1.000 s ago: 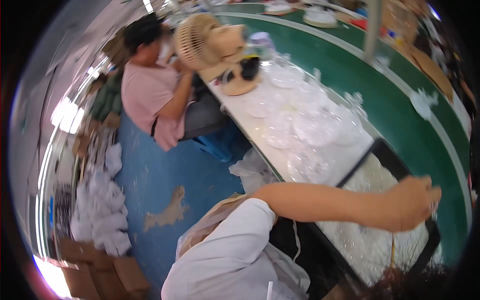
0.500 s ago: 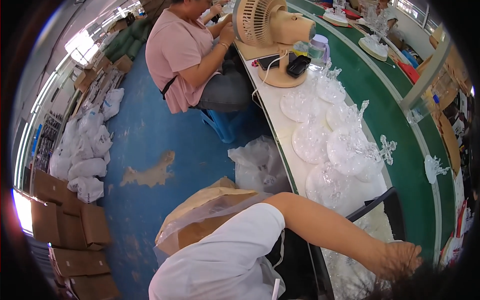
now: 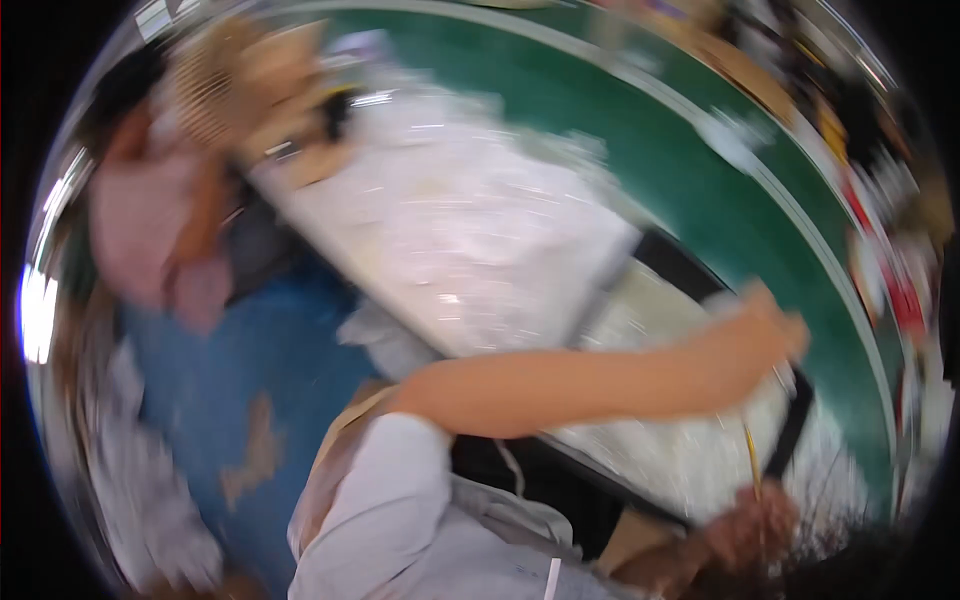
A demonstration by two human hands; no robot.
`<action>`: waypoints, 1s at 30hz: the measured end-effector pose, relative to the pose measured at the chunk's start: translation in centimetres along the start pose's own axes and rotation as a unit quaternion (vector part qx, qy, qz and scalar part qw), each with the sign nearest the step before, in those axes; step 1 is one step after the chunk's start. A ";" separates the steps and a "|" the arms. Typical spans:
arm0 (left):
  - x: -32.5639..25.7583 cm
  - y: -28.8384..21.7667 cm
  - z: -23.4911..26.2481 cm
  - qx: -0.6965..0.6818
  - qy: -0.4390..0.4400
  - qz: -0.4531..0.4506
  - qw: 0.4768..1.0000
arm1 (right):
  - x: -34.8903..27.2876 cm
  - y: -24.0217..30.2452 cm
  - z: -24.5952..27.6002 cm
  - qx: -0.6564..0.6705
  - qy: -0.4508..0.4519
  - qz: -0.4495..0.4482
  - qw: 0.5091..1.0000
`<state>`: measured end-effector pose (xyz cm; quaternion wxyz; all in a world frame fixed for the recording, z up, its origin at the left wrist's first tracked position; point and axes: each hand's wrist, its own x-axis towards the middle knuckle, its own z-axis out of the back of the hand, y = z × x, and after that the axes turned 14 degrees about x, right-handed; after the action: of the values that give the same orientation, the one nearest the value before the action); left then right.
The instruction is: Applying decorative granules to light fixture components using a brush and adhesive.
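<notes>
Motion blurs the whole view. My left arm stretches across a black-rimmed tray [image 3: 682,268], and my left hand [image 3: 768,325] is over its far rim, beside the green belt. The fingers of that hand are smeared, so I cannot make out what they hold; something whitish shows beside them. At the lower right my right hand [image 3: 755,525] is closed around a thin yellow stick-like tool [image 3: 752,450], which points up toward my left wrist. Clear, shiny pieces [image 3: 670,455] lie in the tray beneath my left forearm.
Clear plastic pieces with round bases [image 3: 470,220] cover the white table beyond the tray. A green conveyor belt [image 3: 660,190] curves along the far side. A beige fan [image 3: 235,85] stands at the table's end, near a seated person in pink [image 3: 150,220].
The view has swung to the right, so the table, fan and co-worker appear farther left. My right hand with the yellow stick has come into view. My left hand shows higher in the picture.
</notes>
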<state>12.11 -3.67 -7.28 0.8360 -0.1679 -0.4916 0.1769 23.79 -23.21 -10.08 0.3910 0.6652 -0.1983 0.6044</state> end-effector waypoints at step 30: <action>2.1 -1.2 1.8 -0.035 0.126 -0.008 0.991 | 2.3 1.8 -1.9 0.043 0.110 -0.195 0.974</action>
<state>11.68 -3.54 -4.32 0.8859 -0.2143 -0.3900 0.1307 21.65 -22.37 -7.42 0.4918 0.6369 0.0061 0.5937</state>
